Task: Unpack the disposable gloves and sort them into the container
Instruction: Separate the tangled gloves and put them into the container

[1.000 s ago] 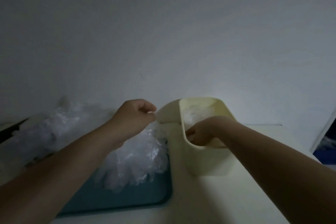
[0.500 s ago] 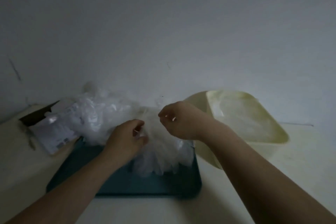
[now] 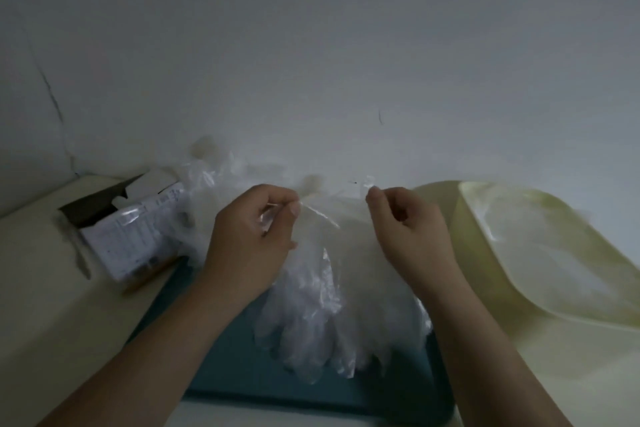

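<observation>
While the container (image 3: 465, 236) holds gloves (image 3: 540, 253), the box (image 3: 128, 239) gapes.

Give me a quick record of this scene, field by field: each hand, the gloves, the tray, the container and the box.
left hand: pinches the top edge of the clear gloves
right hand: pinches the same edge, further right
clear gloves: hang fingers down over the teal tray
container: cream, right of the tray, clear plastic inside
box: open, left of the tray

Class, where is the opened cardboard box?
Head view, far left: the cardboard box lies beside the teal tray, left of the left hand.
</observation>
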`<state>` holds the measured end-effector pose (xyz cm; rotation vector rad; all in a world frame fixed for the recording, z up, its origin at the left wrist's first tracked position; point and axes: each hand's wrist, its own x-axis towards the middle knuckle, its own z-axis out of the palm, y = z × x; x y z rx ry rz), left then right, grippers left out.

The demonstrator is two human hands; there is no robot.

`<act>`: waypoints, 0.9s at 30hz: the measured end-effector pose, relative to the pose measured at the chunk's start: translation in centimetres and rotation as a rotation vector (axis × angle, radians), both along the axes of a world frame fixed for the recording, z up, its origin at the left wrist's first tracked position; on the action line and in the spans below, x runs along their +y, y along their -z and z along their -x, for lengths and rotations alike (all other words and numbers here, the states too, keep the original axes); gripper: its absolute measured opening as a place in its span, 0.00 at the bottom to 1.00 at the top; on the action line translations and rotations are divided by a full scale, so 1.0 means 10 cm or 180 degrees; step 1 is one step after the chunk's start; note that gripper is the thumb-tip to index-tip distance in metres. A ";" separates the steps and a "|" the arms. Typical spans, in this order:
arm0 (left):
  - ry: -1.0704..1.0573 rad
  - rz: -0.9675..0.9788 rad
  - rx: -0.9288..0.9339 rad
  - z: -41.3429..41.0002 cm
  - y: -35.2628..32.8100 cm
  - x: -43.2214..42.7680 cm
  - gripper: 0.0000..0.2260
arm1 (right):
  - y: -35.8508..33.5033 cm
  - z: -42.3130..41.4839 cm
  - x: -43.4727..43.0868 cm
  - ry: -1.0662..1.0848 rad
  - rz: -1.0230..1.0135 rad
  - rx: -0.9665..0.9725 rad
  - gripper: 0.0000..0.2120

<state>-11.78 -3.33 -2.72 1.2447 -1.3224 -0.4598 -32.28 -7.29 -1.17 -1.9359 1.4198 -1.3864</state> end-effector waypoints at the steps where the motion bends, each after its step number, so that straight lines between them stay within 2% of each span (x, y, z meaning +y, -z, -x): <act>1: 0.0130 0.0015 0.0152 0.00 -0.05 0.03 0.06 | -0.03 0.02 0.00 -0.0036 -0.0026 0.0005 0.25; 7: 0.0707 0.0562 0.0656 -0.03 -0.27 0.21 0.08 | -0.06 0.15 0.07 -0.0485 -0.1309 -0.0097 0.45; 10: 0.0979 0.0801 0.0650 -0.07 -0.26 0.29 0.05 | -0.10 0.14 0.11 -0.0982 -0.2017 -0.0526 0.39; 12: 0.1140 0.0801 0.0621 -0.08 -0.25 0.30 0.05 | -0.10 0.16 0.07 -0.1513 -0.2093 -0.1244 0.42; 14: 0.1190 0.0738 0.0394 -0.08 -0.21 0.29 0.03 | -0.12 0.16 0.11 -0.1770 -0.1951 -0.1785 0.37; 17: 0.1248 0.0700 -0.0050 -0.07 -0.14 0.28 0.02 | -0.17 0.12 0.20 -0.1546 -0.1578 -0.1586 0.18; 20: 0.1134 0.0527 -0.0044 -0.06 -0.21 0.31 0.09 | -0.24 0.15 0.25 -0.1232 -0.1193 -0.1585 0.11; 22: 0.0743 0.0292 0.0129 -0.08 -0.25 0.30 0.05 | -0.29 0.20 0.22 -0.0992 -0.0764 -0.1176 0.11; 24: 0.0363 0.0002 0.0212 -0.12 -0.25 0.25 0.05 | -0.36 0.26 0.20 -0.0642 -0.0184 -0.0446 0.10; 26: 0.0243 -0.0259 0.0283 -0.16 -0.25 0.21 0.05 | -0.43 0.33 0.18 -0.0346 0.0478 0.0350 0.07; 27: 0.0254 -0.0353 0.0323 -0.16 -0.26 0.20 0.05 | -0.46 0.34 0.20 -0.0364 0.0644 0.0464 0.07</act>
